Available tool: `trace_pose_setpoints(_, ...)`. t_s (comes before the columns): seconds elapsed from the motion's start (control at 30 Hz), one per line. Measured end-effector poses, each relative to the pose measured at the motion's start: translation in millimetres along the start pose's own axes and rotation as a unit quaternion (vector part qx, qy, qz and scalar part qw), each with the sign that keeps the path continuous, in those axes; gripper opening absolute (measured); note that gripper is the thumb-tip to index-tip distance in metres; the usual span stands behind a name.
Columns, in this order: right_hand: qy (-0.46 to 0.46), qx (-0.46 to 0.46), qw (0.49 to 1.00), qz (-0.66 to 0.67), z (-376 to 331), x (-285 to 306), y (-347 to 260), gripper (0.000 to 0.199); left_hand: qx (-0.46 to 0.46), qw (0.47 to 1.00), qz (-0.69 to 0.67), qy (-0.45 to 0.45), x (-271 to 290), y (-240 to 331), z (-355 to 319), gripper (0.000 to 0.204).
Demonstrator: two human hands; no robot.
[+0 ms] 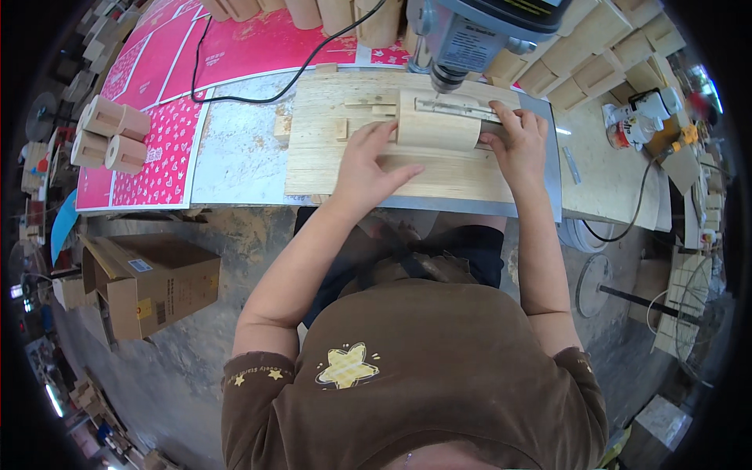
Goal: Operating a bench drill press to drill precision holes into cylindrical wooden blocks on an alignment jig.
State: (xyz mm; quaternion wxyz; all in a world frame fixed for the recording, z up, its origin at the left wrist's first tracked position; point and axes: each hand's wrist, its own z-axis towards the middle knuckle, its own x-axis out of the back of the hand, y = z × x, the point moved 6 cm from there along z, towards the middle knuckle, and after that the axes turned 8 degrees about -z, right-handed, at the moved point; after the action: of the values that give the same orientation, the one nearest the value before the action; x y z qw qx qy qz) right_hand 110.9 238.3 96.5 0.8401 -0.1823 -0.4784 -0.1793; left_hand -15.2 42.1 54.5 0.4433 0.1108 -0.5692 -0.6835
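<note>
Two hands steady a wooden cylinder (435, 125) under the drill (462, 39): left hand (368, 160) fingers spread flat against it, right hand (518, 141) fingers curled over its end.

Workbench (235, 157) with wooden board (376, 168), pink sheets (157, 157), cylinders (110, 133).

A pale wooden cylinder (435, 125) lies on its side on a wooden board (376, 168) atop the tabletop (235, 157), lengthwise left to right, directly under the drill chuck (446, 77). Both hands touch its ends.
</note>
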Motion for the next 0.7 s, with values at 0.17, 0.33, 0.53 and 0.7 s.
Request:
trace_pose_setpoints(0.17,-0.003,0.009,1.000,-0.002,10,-7,-11,0.049,-0.062,0.978,0.183,0.072,-9,-13,-6,0.073)
trace_pose_setpoints(0.33,0.016,0.030,0.999,0.007,10,-12,-34,0.049,-0.074,0.962,0.242,0.099,12,-28,-2,0.070)
trace_pose_setpoints(0.53,0.090,0.050,0.961,0.257,29,20,-17,0.039,-0.082,0.967,0.228,0.084,21,-32,-1,0.064)
trace_pose_setpoints(0.7,0.287,0.109,0.912,0.273,127,142,1,0.021,-0.101,0.967,0.223,0.076,11,-24,7,0.065)
